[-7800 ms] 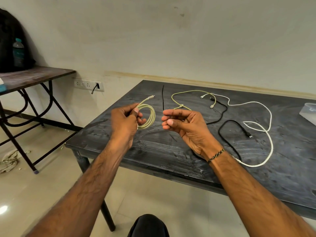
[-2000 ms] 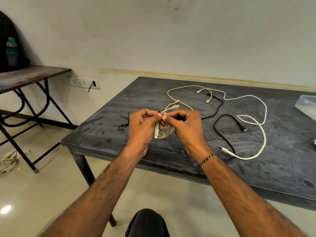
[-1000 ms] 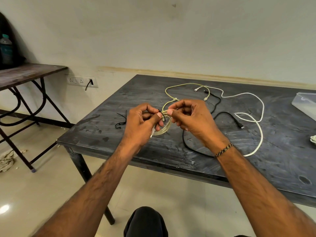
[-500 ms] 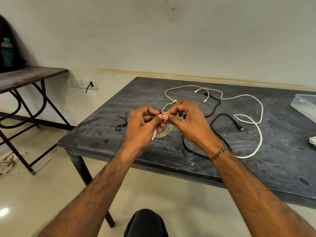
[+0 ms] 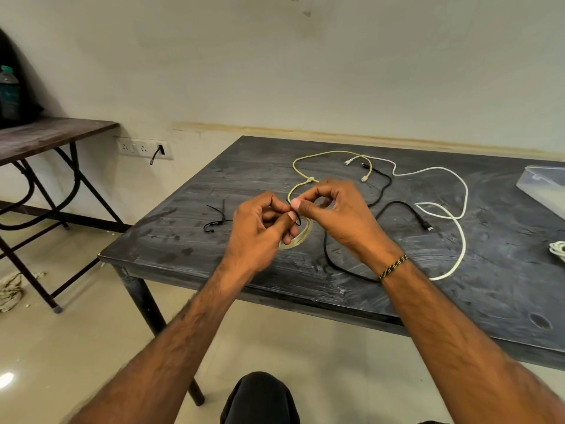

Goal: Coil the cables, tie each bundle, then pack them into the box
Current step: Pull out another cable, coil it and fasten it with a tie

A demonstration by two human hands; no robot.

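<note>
My left hand grips a small coil of pale yellow-green cable above the near left part of the dark table. A thin black tie loops around the coil. My right hand pinches the tie's end between thumb and forefinger, right against my left thumb. Loose on the table lie another yellow-green cable, a white cable and a black cable. The clear plastic box sits at the far right edge.
Spare black ties lie left of my hands. A coiled white bundle shows at the right border. A brown side table with a bottle and a dark bag stands at left. A wall socket strip is behind.
My left hand earlier held the coil alone; both hands now work the black tie around it. In the last half second my hands stayed together, with the right fingers shifting slightly on the tie.
</note>
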